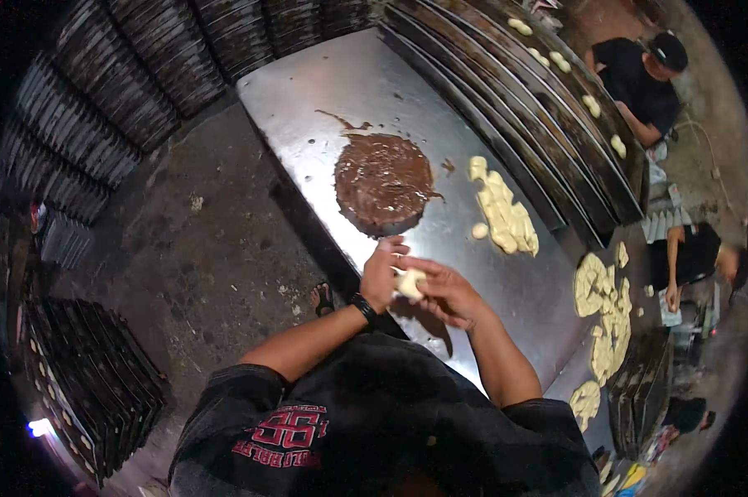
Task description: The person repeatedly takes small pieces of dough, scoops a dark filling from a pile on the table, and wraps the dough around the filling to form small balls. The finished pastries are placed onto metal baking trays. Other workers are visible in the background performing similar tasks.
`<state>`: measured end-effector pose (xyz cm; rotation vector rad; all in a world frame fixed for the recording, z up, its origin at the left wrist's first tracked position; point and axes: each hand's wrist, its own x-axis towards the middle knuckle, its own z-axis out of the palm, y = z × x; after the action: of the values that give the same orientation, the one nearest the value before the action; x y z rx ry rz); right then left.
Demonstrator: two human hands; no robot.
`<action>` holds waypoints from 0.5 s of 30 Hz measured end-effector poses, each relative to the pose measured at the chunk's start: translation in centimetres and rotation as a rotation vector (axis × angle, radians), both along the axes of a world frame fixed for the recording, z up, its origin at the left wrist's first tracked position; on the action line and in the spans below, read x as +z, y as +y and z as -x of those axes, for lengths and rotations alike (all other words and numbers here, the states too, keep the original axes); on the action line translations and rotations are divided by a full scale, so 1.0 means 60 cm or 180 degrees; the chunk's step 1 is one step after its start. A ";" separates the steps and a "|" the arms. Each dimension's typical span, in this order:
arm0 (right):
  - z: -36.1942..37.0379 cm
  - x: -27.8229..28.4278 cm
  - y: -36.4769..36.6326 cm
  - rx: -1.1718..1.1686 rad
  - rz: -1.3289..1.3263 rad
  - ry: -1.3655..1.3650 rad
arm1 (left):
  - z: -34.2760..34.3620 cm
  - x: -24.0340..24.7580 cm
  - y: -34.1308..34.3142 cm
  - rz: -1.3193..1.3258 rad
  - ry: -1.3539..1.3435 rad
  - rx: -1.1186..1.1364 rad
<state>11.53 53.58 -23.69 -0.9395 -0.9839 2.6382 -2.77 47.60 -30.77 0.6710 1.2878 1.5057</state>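
Dark short-sleeved shirt (374, 406) with a printed chest fills the foreground, bare forearms reaching out from its sleeves. Black bands (363, 308) circle the left wrist. Just beyond, the left hand (380, 277) and the right hand (448, 291) come together, both closed around one pale dough piece (410, 284), left fingers on one side and right fingers on the other, above the near part of a metal surface (308, 91); how firmly they press, I cannot tell. Past the fingertips sits a round mound of glossy brown paste (384, 178), smeared at its edges. To its right lies a cluster of dough lumps (508, 217), with one small lump beside it. Farther right, dark trays (490, 99) lean in a row, a few dough pieces on the outermost. Beyond them, a co-worker in a black cap (646, 83) bends forward
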 end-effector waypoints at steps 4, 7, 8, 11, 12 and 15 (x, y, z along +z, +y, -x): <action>0.100 0.002 0.072 0.0347 -0.4647 -0.1115 | 0.129 -0.038 -0.037 0.0343 -0.0267 0.0480; 0.169 -0.012 0.096 0.0340 -0.5818 -0.1098 | 0.198 -0.041 -0.083 0.0628 -0.0694 0.0828; 0.187 -0.027 0.101 0.0365 -0.6020 -0.1106 | 0.212 -0.042 -0.093 0.0691 -0.0768 0.0902; 0.200 -0.052 0.103 0.0807 -0.5836 -0.1524 | 0.232 -0.051 -0.109 0.0550 -0.1040 0.0983; 0.198 -0.055 0.104 0.0961 -0.5703 -0.1571 | 0.233 -0.048 -0.111 0.0561 -0.1097 0.1017; 0.183 -0.048 0.136 0.0947 -0.3903 -0.1227 | 0.220 -0.021 -0.115 0.0567 -0.1168 0.0997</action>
<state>0.52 61.76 -26.60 -0.9431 -2.4858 1.4082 -15.98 40.68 -32.05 0.0692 1.2578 1.6463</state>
